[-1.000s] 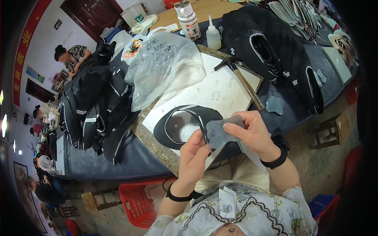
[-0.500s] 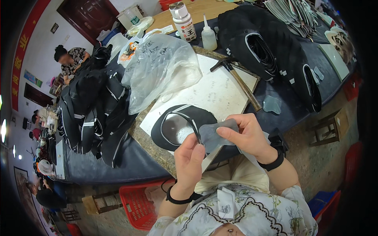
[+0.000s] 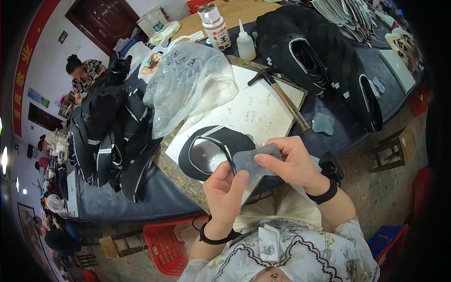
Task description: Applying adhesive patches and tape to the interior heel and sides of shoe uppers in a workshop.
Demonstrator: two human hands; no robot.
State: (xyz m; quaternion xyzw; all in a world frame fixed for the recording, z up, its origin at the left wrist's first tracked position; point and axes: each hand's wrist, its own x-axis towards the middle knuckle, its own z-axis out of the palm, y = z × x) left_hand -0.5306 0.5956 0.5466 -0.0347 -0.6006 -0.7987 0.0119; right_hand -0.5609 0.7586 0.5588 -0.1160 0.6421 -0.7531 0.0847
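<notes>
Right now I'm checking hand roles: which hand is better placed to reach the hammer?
Probably the right hand. It is nearer the hammer, whose handle end points toward it. The left hand sits farther away, its fingers pinching the grey piece that both hands hold.

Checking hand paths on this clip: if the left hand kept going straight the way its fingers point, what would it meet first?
The left hand points up and away, fingers on the grey piece. Beyond that it would probably meet the black shoe upper on the white board, though depth is unclear.
</notes>
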